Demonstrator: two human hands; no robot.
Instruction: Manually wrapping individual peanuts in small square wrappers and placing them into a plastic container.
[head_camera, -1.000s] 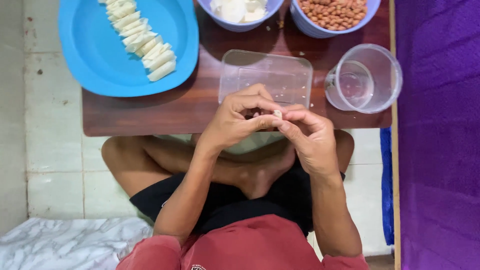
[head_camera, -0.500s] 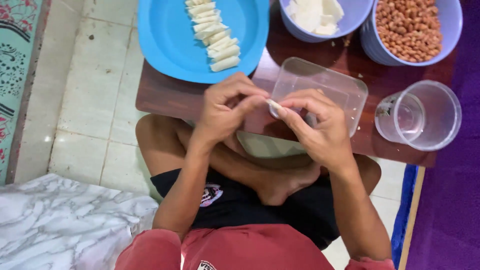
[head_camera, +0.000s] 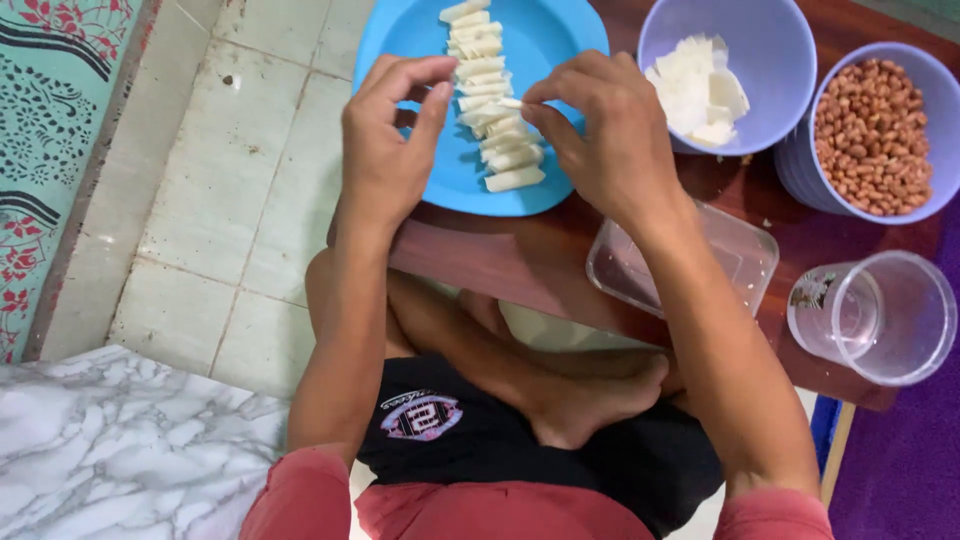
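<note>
Two bare hands hover over the round blue plastic plate (head_camera: 420, 40) at the near edge of our low dark brown wooden table (head_camera: 510, 265). Our right hand (head_camera: 605, 130) pinches a small white rolled wrapper (head_camera: 510, 102) between thumb and forefinger, right at the row of white rolled pieces (head_camera: 492, 95) that runs down the middle of the plate. The held roll touches, or nearly touches, that row; we cannot tell which. Our left hand (head_camera: 385, 140) is just beside it on the other side of the row, fingers loosely curled with thumb and forefinger a narrow gap apart, holding nothing that we can see.

Right of the plate stands a lilac plastic bowl of thin white sheets (head_camera: 725, 70), and beside that a second lilac bowl filled with brown peanuts (head_camera: 872, 135). Nearer to us, under our right forearm, lies a clear rectangular plastic container (head_camera: 735, 255), and to its right a clear plastic cup (head_camera: 875, 315) lies tipped on its side. Our crossed bare legs (head_camera: 520, 370) rest under the table's edge, on a pale tiled floor (head_camera: 235, 200).
</note>
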